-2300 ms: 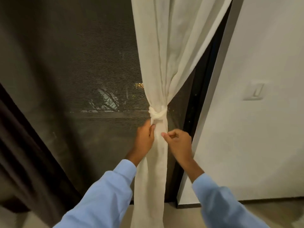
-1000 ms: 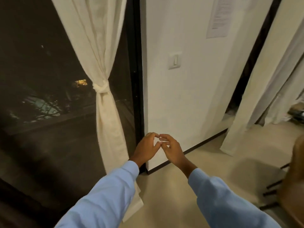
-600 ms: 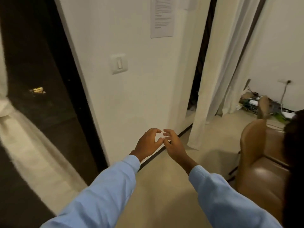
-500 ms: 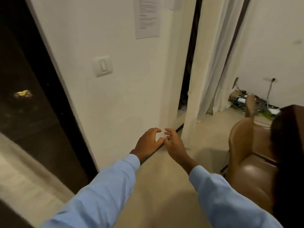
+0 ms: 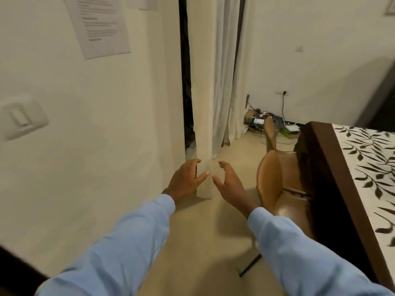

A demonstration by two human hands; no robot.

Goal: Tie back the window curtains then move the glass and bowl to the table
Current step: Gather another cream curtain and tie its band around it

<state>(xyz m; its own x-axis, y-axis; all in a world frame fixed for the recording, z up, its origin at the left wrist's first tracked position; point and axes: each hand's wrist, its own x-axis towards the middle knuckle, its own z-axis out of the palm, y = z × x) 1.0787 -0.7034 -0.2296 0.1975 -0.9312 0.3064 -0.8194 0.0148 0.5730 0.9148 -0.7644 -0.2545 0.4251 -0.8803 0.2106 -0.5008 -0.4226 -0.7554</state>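
A cream curtain hangs loose and untied in front of a dark window gap, reaching the floor. My left hand and my right hand are held out side by side in front of the curtain's lower end, fingers spread, each holding nothing. Neither hand touches the cloth. A table with a dark wooden edge and a white leaf-patterned cloth stands at the right. No glass or bowl is in view.
A brown leather chair is tucked under the table, close to my right arm. Cables and small devices lie on the floor by the far wall. On the white wall at left are a light switch and a paper sheet.
The view has swung right, away from the tied curtain at the first window. My hands let go of it, stayed together, and have now spread apart in front of a second, loose curtain.
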